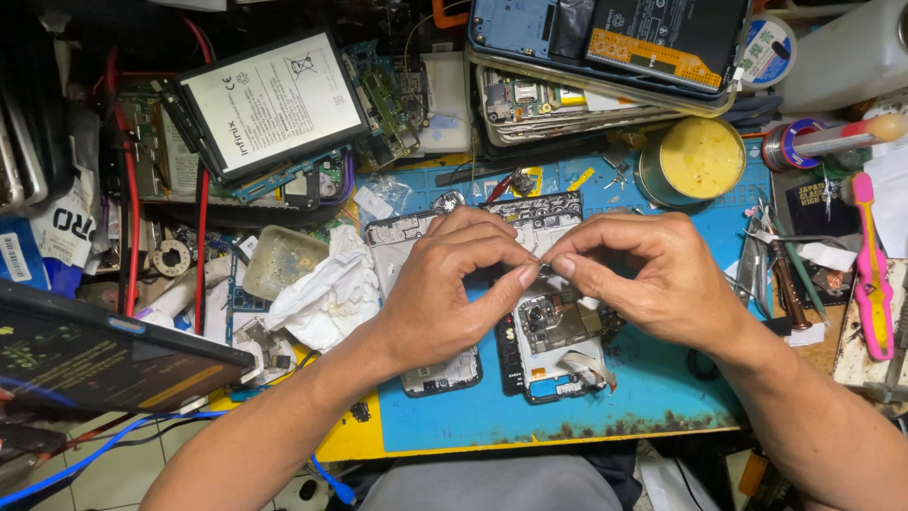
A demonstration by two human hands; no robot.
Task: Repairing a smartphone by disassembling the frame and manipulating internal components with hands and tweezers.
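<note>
My left hand point(454, 289) and my right hand point(648, 274) meet over a blue work mat point(653, 397). Their thumbs and forefingers pinch one tiny part point(541, 268) between them; it is too small to make out. Below the hands lie two opened phones: a frame point(445, 374) mostly hidden under my left hand, and a phone body with exposed circuit board and camera module point(558, 326) under my right.
A crumpled white tissue point(326, 289) lies left of the hands. A round tin of yellow paste point(695, 159), a pink toothbrush point(875, 284) and tweezers point(757, 255) sit right. Stacked phone parts point(605, 57), a battery point(274, 99) and a dark tablet point(85, 355) crowd the back and left.
</note>
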